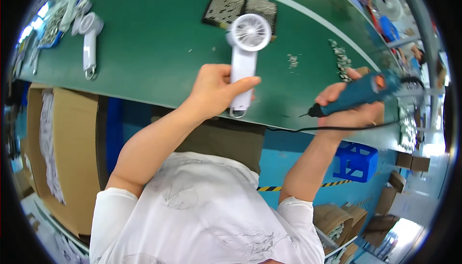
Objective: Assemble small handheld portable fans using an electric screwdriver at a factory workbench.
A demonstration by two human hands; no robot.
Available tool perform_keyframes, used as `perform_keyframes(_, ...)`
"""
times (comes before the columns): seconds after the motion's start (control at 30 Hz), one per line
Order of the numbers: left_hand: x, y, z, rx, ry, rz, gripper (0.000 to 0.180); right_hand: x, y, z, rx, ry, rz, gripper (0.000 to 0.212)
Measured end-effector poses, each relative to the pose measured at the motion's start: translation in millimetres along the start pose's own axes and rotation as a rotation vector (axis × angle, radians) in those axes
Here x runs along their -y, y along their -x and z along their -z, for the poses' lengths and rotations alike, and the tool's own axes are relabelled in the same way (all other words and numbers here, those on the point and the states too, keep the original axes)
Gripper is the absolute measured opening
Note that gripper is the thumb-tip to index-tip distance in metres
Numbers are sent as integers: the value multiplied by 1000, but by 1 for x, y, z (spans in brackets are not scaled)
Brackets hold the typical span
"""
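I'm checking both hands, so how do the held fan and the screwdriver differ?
The held fan is white; the screwdriver is mostly teal. The held fan has a broad round head; the screwdriver narrows to a black nose. Both are gripped, the held fan by the left hand, the screwdriver by the right hand.

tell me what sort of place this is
Most likely a factory assembly workshop: the left hand holds a white handheld fan, the right hand a corded electric screwdriver, and a second, similar fan lies on the long green workbench.
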State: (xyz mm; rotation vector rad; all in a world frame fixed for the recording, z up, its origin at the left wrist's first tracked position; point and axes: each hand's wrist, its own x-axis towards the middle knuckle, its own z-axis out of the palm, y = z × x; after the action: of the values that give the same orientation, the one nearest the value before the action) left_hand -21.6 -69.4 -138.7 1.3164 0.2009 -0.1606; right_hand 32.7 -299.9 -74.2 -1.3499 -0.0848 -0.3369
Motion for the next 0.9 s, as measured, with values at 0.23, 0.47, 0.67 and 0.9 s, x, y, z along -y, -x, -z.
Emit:
perform_keyframes(0.23, 3, -1, 5, -10, -38, -22, 31, -1, 34, -19, 428, -530, 227, 115)
perform_keyframes(0.47, 1, 2, 6, -6, -36, -29, 32, -11, 88, -40, 533, -410, 499, 67)
perform_keyframes(0.67, 3, 2, 8, -2, -65, -46, 32, -26, 94, -51, 568, -371, 621, 66)
perform_keyframes(0.9, 8, 1, 9, 7, -75, -43, 31, -33, 94, -55, 589, -345, 619, 68)
